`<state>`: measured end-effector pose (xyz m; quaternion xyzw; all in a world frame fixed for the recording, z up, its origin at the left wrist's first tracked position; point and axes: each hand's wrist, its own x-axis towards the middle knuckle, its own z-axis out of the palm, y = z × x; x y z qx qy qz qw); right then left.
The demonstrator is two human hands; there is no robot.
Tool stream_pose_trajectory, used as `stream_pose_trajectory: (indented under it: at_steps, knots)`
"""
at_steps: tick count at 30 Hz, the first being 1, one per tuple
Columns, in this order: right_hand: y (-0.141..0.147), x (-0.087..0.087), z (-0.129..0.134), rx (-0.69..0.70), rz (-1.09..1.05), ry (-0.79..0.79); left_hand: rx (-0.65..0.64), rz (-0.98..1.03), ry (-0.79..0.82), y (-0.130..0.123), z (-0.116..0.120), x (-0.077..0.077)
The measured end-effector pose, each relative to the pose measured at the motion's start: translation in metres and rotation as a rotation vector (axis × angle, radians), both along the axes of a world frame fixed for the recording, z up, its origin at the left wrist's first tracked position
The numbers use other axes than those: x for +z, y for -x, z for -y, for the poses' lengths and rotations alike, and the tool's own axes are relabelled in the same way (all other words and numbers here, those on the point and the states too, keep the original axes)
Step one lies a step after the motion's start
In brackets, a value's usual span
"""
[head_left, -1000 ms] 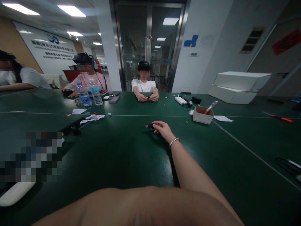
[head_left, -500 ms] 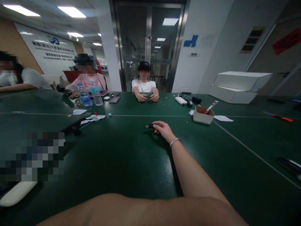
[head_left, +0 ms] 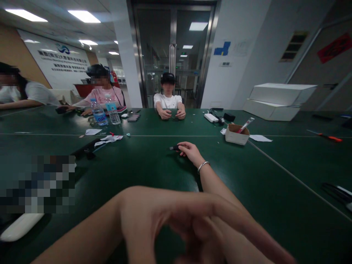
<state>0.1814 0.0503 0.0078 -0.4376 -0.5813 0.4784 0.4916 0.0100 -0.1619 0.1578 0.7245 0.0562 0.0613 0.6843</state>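
Note:
My right hand is stretched out over the middle of the green table, a silver bangle on its wrist. Its fingertips pinch a small black stick with a pale metallic tip, perhaps a USB stick; the tip points left. Close to the camera, my left hand arches across my right forearm. Its index finger is extended to the right and the thumb hangs down, with a gap between them. The other fingers are bent and blurred, and I see nothing held in them.
A small cardboard box with a tube in it stands right of my right hand. Papers and a black item lie left, with two water bottles behind. White boxes and a screwdriver are right. A person sits opposite.
My left hand has come up into view at the bottom, where only the arm showed before. My right hand stays in place with the black stick.

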Motion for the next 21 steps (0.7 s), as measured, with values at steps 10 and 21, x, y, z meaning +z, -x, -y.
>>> stream_pose_trajectory:
  at_steps: [10,21]
  knots:
    - [0.001,0.004,0.002,0.016,0.031,0.007,1.345,-0.315,-0.242,0.012,-0.189,-0.085]
    - [0.002,0.005,0.003,0.023,0.047,-0.001,1.302,-0.104,-0.27,0.01,-0.207,-0.154]
